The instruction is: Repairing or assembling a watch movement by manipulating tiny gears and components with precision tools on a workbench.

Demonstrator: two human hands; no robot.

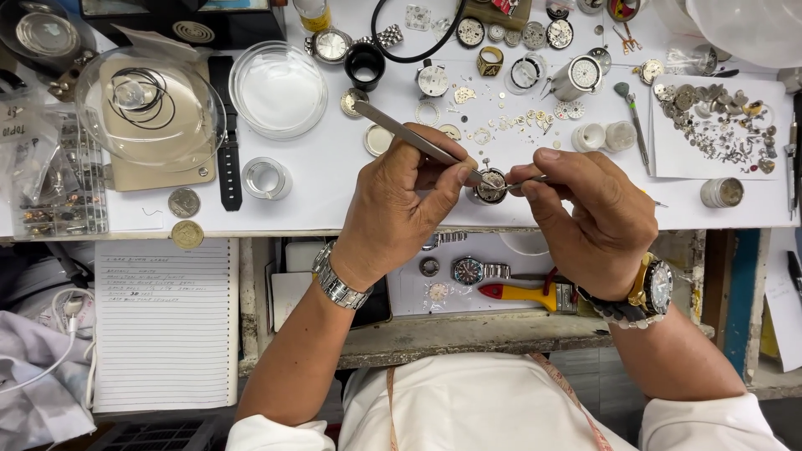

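Left hand (401,205) grip clamped on long steel tweezers (413,138); right hand (597,221) pinches a thin tool (528,179). Both tips meet on the open watch movement (489,185), seated at the counter (334,184) edge. Loose gears (535,121) lie beyond: judged mid-work, movement still uncased.

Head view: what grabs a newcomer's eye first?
Centre frame, the left hand holds long tweezers and the right hand a thin tool, both tips meeting on a small round watch movement at the white bench's front edge. A heap of tiny metal parts lies upper right, a clear dome upper left.
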